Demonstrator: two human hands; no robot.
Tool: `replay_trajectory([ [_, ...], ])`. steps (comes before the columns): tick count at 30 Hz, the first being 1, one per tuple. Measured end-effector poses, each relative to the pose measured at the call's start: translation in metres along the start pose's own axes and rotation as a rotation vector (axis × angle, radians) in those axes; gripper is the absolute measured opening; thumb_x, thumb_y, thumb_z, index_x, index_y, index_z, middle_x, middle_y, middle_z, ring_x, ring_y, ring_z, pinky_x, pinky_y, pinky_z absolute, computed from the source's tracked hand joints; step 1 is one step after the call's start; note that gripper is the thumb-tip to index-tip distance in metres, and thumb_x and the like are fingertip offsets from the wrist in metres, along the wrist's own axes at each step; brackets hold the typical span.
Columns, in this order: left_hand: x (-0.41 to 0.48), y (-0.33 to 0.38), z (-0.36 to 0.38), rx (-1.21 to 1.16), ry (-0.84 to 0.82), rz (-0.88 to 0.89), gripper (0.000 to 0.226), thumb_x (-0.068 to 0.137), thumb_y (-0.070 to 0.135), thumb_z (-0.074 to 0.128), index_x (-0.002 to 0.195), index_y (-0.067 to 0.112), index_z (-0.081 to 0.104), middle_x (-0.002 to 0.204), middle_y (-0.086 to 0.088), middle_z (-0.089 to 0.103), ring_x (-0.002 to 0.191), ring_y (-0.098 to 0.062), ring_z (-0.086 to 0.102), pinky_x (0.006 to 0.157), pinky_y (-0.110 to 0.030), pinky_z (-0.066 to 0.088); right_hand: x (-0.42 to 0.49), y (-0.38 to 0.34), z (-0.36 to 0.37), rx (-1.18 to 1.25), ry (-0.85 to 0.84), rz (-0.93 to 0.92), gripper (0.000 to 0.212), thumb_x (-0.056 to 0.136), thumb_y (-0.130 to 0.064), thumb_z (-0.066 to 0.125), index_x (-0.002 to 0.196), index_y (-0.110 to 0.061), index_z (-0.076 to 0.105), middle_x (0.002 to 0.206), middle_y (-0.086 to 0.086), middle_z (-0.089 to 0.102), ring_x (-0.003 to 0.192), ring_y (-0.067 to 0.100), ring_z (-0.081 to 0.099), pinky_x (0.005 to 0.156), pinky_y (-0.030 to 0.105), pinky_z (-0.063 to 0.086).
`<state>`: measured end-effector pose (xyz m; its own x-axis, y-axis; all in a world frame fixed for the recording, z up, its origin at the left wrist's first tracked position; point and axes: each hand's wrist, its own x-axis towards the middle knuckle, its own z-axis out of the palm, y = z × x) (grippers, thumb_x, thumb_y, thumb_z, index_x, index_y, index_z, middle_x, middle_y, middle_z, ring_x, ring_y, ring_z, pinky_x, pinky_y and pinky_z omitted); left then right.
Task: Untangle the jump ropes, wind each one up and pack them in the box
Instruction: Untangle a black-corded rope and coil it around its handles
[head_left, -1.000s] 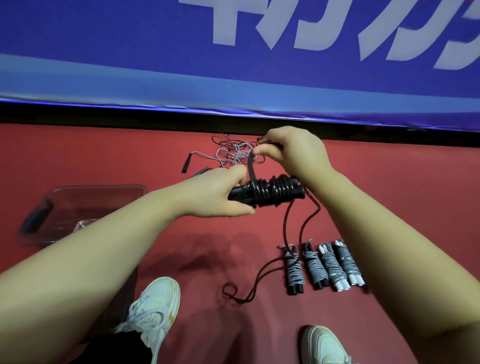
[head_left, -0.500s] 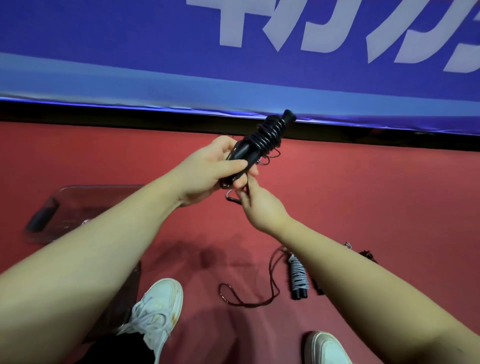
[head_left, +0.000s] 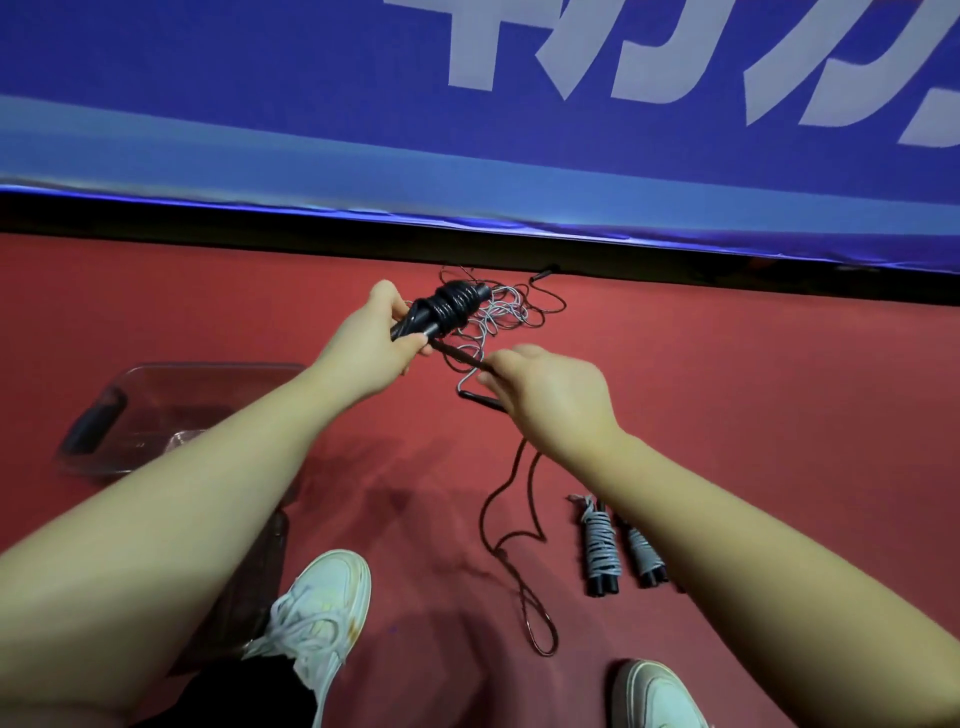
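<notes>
Jump ropes, two wound, lie on the floor near right. Left fingers clench the part-wound black rope, right fingers pinch its tail; a far tangle waits.

A blue banner with white lettering hangs above a black strip. Below lies a red floor. Two white shoes, left and right, stand on it.

I've lowered the bundle in my left hand from its raised tilt, and my right hand has swung out to the right, drawing the rope taut between them.
</notes>
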<state>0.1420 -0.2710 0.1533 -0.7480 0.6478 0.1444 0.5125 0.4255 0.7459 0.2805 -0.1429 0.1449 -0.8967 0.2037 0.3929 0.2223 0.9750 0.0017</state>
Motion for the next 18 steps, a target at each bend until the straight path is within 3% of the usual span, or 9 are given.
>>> replay_trajectory([
  [4,0.0,-0.001,0.003,0.07,-0.083,0.029,0.017,0.087,0.014,0.062,0.096,0.015,0.048,0.063,-0.001,0.063,0.065,-0.024,0.058,0.064,-0.031,0.041,0.015,0.009,-0.019,-0.127,0.204,-0.193,0.018,0.077,-0.034,0.063,0.072,-0.018,0.069,0.062,-0.001,0.059,0.05,0.024,0.058,0.046,0.017,0.023],
  [9,-0.007,0.01,0.009,0.091,-0.243,0.142,0.018,0.086,0.016,0.066,0.086,0.021,0.05,0.061,0.002,0.06,0.058,-0.014,0.054,0.061,-0.026,0.039,0.035,0.016,-0.036,-0.145,0.221,-0.374,0.024,0.073,-0.039,0.06,0.064,-0.017,0.065,0.057,0.0,0.054,0.047,0.024,0.054,0.045,0.018,0.024],
  [12,-0.014,0.013,0.01,0.108,-0.448,0.221,0.019,0.089,0.02,0.064,0.083,0.022,0.047,0.059,0.004,0.058,0.054,-0.007,0.05,0.061,-0.021,0.038,0.041,0.022,-0.049,-0.136,-0.004,-0.326,0.033,0.082,-0.051,0.057,0.091,-0.021,0.068,0.088,-0.001,0.062,0.081,0.024,0.061,0.053,0.026,0.033],
  [14,-0.018,0.015,0.009,0.076,-0.546,0.251,0.019,0.089,0.021,0.064,0.082,0.023,0.046,0.059,0.004,0.058,0.054,-0.007,0.05,0.063,-0.027,0.039,0.041,0.032,-0.05,-0.063,-0.162,-0.229,0.041,0.081,-0.057,0.056,0.1,-0.021,0.065,0.101,-0.003,0.06,0.095,0.018,0.056,0.061,0.027,0.031],
  [18,-0.025,0.022,0.009,-0.055,-0.66,0.245,0.022,0.089,0.016,0.063,0.085,0.016,0.042,0.052,0.007,0.057,0.051,-0.007,0.049,0.059,-0.024,0.037,0.034,0.049,-0.043,0.238,-0.373,-0.101,0.041,0.079,-0.053,0.06,0.085,-0.012,0.064,0.079,0.001,0.058,0.074,0.016,0.05,0.061,0.028,0.036],
])
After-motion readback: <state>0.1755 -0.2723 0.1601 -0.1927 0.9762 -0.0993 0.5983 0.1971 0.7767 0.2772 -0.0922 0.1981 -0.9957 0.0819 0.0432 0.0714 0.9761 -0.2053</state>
